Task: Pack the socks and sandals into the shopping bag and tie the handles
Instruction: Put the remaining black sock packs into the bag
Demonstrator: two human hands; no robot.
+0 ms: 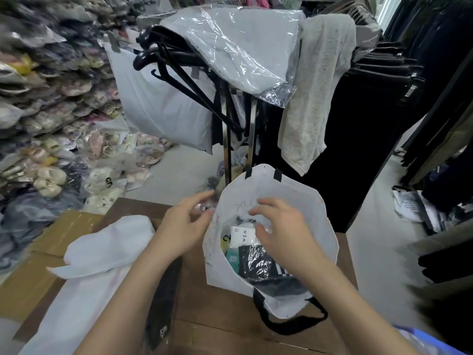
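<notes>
A white shopping bag (317,226) with black handles (286,324) stands open on the brown table (220,316). Inside it lie packaged socks (256,262) in clear plastic, black, teal and white with a card label. My right hand (281,231) hovers over the bag's mouth with its fingers loosely spread and nothing in them. Beside the bag's left rim is my left hand (181,226), fingers relaxed and touching or nearly touching the rim. The frame does not show any sandals inside the bag.
More folded white bags (107,244) and a black strap (163,303) lie on the table's left. Cardboard boxes (51,254) stand at left. Bagged sandals (51,155) are piled on the floor and shelves. A clothes rack (230,139) with hangers stands behind the bag.
</notes>
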